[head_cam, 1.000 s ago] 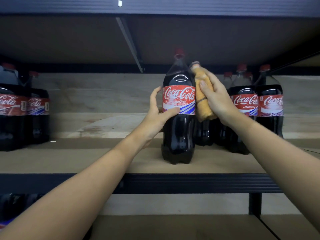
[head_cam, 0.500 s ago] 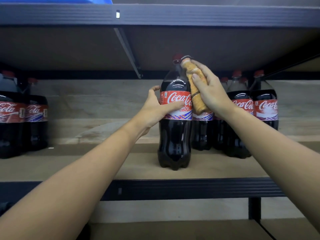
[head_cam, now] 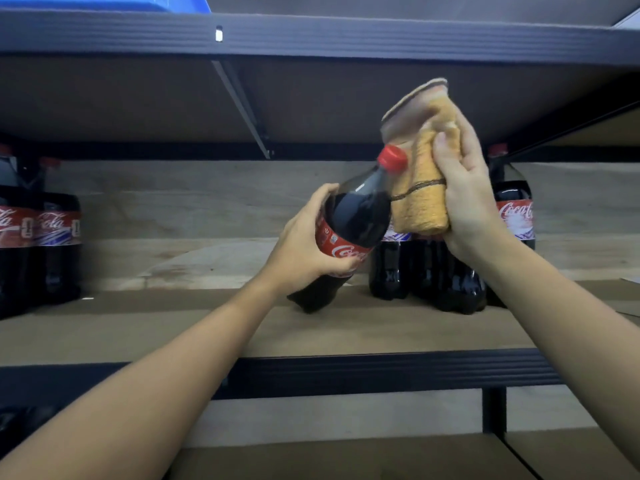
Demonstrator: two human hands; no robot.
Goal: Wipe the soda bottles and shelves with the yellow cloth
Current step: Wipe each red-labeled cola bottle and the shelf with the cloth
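The soda bottle (head_cam: 349, 230), upright on the shelf (head_cam: 173, 327) half a second ago, now leans with its red cap (head_cam: 392, 159) tipped to the right, its base at or just above the board. The left hand (head_cam: 304, 251) grips it around the label, fingers curled over its body. The right hand (head_cam: 464, 199) has risen and clutches the folded yellow cloth (head_cam: 420, 188), which touches the bottle's neck just beside the cap instead of lying along its side. Other bottles (head_cam: 512, 216) stand behind, and more (head_cam: 38, 244) at far left
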